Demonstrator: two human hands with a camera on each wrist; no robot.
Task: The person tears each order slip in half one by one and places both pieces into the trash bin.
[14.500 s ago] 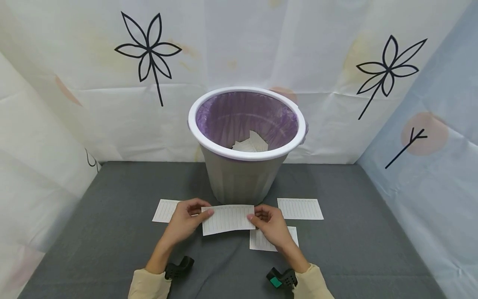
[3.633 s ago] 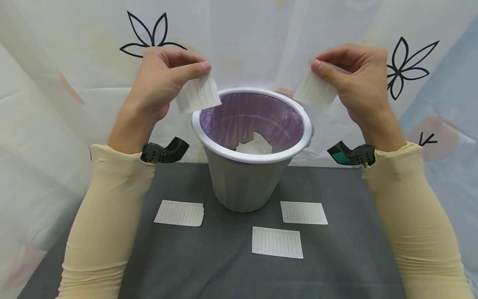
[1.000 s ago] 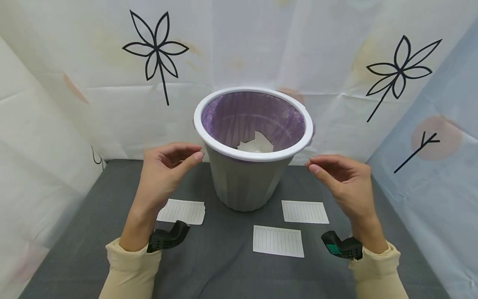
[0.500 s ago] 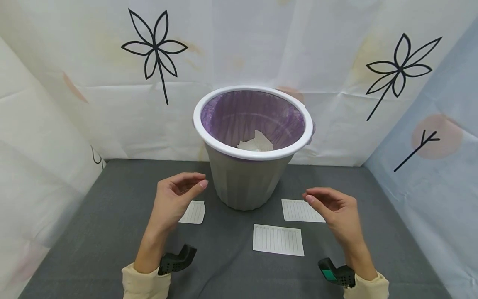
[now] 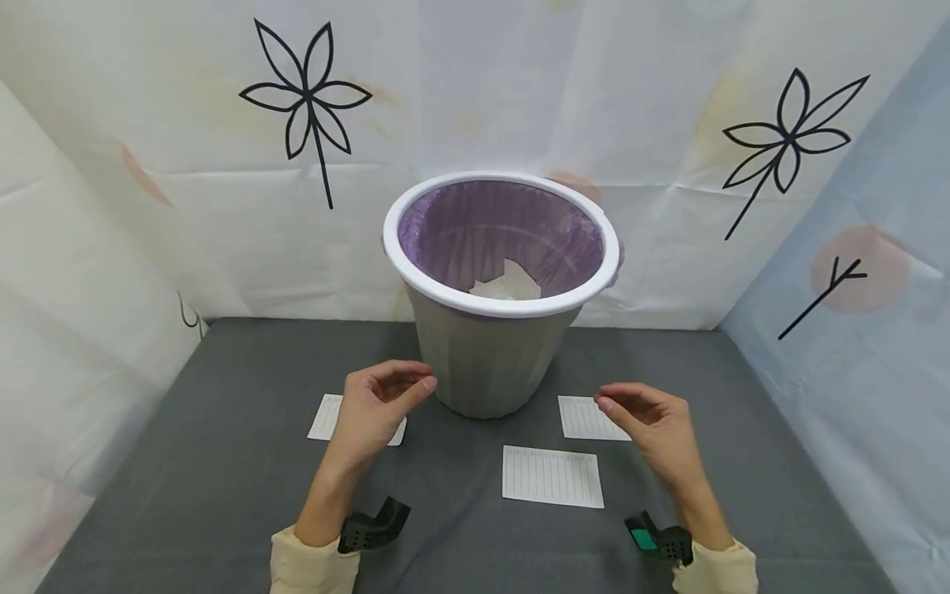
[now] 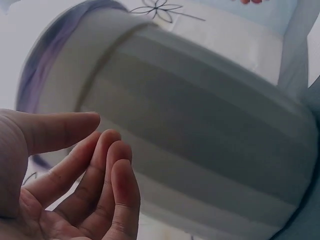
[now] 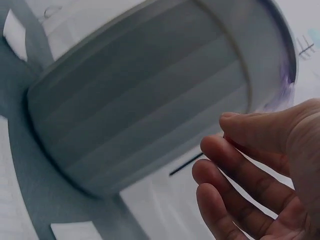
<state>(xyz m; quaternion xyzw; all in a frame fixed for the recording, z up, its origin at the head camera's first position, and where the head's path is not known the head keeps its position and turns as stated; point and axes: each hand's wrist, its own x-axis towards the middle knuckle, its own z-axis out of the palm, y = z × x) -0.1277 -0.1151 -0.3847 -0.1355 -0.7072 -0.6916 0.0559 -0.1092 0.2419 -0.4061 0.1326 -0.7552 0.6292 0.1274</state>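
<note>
My left hand (image 5: 371,417) hovers near the bin's left front, partly hiding a lined paper slip (image 5: 323,419) with an uneven right edge. Its fingers are loosely bent, with nothing between them in the left wrist view. My right hand (image 5: 660,433) is held over the right end of another lined slip (image 5: 582,419); the right wrist view shows loosely curved, empty fingers (image 7: 212,172). Between the hands and nearer to me, a third lined slip (image 5: 552,477) lies flat. The grey bin (image 5: 486,355) stands upright behind, holding pale paper pieces (image 5: 510,282).
A purple liner (image 5: 497,223) lines the bin under its white rim (image 5: 499,312). Dark grey cloth (image 5: 245,478) covers the table. A white curtain (image 5: 475,99) with leaf drawings hangs close behind. A dark band (image 5: 374,528) is on the left wrist.
Both hands first held one slip, later a torn piece each above the bin's sides. Those pieces have left the hands, which have come down and inward over the table.
</note>
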